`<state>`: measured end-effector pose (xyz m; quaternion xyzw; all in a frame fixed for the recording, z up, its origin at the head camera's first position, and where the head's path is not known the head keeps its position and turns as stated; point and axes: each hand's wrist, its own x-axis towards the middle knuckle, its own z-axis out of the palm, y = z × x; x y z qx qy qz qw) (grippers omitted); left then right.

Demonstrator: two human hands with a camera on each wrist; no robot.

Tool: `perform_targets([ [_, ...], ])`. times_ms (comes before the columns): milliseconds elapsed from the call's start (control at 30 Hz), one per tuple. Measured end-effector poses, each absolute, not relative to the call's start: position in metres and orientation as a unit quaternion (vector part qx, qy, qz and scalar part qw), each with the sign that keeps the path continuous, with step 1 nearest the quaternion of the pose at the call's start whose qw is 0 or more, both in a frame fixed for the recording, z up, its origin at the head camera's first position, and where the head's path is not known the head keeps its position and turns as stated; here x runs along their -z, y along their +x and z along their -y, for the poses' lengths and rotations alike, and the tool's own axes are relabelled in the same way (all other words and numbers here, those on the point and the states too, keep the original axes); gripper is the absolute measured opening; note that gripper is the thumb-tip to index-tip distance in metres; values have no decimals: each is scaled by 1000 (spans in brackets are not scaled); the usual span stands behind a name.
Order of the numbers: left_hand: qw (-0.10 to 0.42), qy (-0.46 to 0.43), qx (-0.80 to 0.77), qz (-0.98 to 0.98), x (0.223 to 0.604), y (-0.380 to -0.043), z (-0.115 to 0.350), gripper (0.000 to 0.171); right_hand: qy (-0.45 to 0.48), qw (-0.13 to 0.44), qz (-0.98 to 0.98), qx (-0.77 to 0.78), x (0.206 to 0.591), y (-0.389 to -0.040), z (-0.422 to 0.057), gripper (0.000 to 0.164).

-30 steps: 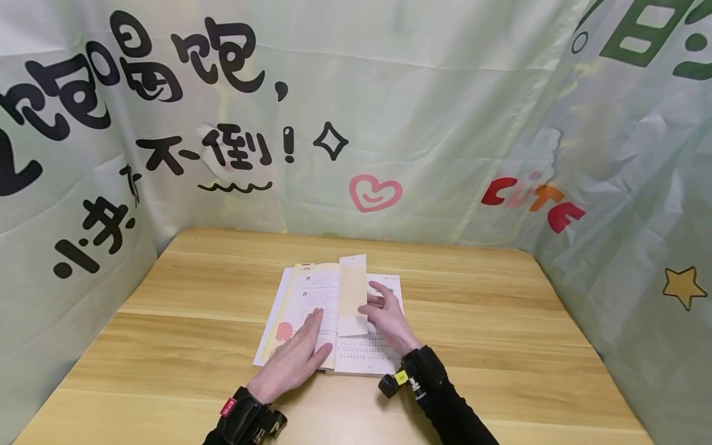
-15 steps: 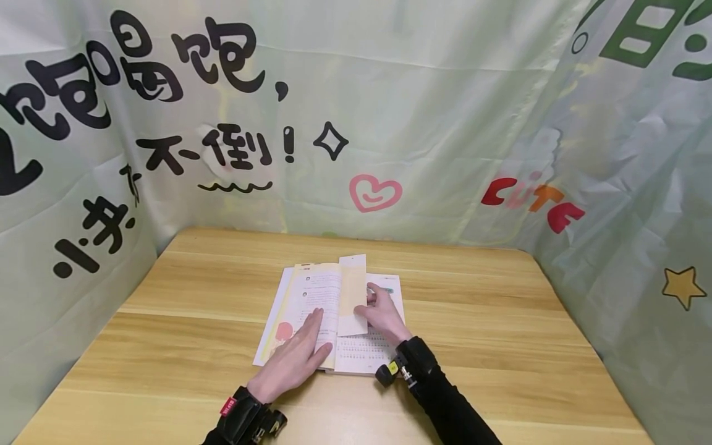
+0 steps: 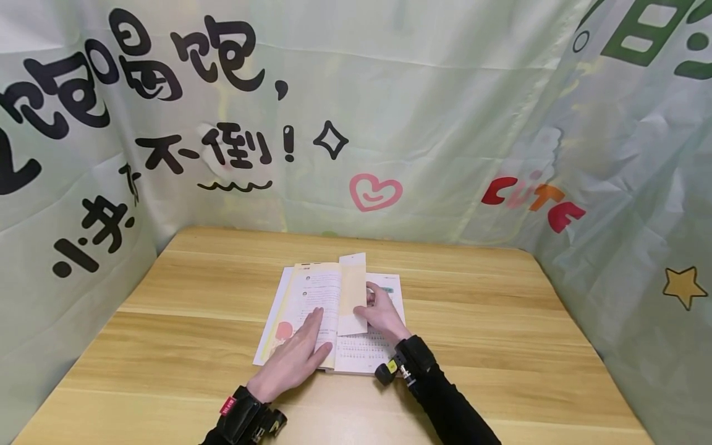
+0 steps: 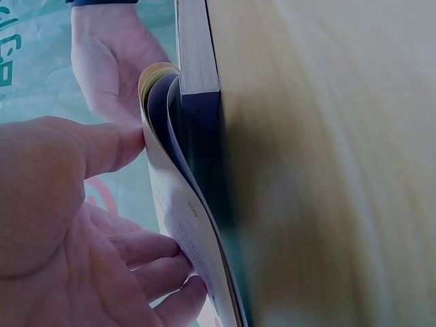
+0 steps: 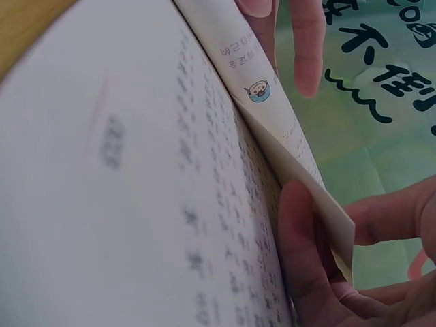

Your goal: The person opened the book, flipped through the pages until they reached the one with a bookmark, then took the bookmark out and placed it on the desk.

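An open book [image 3: 356, 361] lies on the table, its turned pages bowed up in the left wrist view. My left hand [image 3: 292, 358] rests on the left page with fingers extended and thumb near the gutter. Along the gutter stands a long cream and white bookmark [image 3: 353, 290] with a small hole at its top end, which sticks out past the pages. My right hand [image 3: 386, 315] pinches its right edge. In the right wrist view the thumb is on one face of the bookmark [image 5: 317, 184] and the fingers [image 5: 300, 238] are behind it, against the printed right page.
The wooden table [image 3: 500, 346] stretches out around the book on all sides. A pale green cloth [image 3: 434, 123] with printed characters, a heart and a star hangs behind the table and along its sides. Black cameras are strapped to both wrists.
My right hand has moved slightly left and its thumb and fingers have come together on the bookmark's edge. The left hand, book and bookmark have stayed about where they were.
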<state>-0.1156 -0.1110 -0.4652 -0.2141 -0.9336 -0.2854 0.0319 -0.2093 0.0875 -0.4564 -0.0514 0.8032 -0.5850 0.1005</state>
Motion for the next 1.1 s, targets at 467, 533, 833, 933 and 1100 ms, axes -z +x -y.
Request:
perform_targets([
  [467,26,-208,283,936,465,-115,111,66,-63,91,-812,573,457,-207,-92,71],
  [533,24,-205,282,937,465,-115,111,66,-69,89,-811,574,457,-206,-94,71],
  [833,22,-203,281,938,465,-114,112,67,-69,89,-796,594,456,-204,-106,72],
  [933,21,-202,282,938,465,-114,112,68,-63,89,-800,590,455,-204,-111,72],
  [1100,19,-201,284,937,465,-115,111,68,-53,95,-802,587,454,-204,-120,73],
])
